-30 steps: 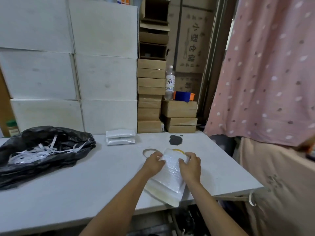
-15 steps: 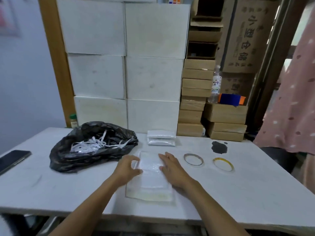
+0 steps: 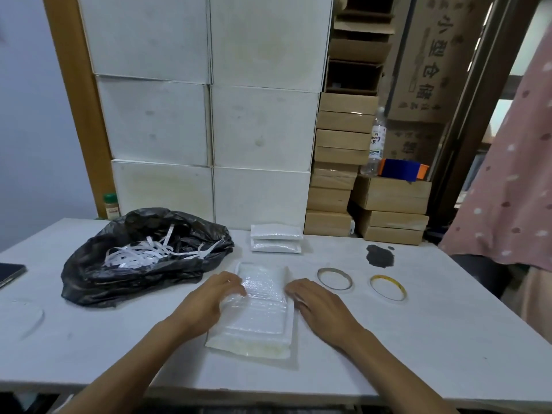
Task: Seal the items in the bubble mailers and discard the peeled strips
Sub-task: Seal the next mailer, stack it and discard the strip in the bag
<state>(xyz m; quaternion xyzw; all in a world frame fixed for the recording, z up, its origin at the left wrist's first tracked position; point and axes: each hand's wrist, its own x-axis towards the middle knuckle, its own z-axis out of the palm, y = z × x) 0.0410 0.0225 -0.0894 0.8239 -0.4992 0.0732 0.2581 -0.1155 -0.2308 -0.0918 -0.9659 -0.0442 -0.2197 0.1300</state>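
A glossy white bubble mailer (image 3: 259, 309) lies flat near the front edge of the table (image 3: 418, 339). The left hand (image 3: 209, 300) presses loose fingers on its left side. The right hand (image 3: 322, 309) lies flat against its right edge, gripping nothing.

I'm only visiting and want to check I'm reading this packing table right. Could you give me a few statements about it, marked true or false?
1. The left hand rests on a bubble mailer lying flat on the table. True.
2. The black bag is empty. False: white strips lie in it.
3. A grey tape ring and a yellow tape ring lie to the mailer's right. True.
4. The right hand holds a peeled strip. False: it holds nothing, its fingers flat by the mailer's edge.
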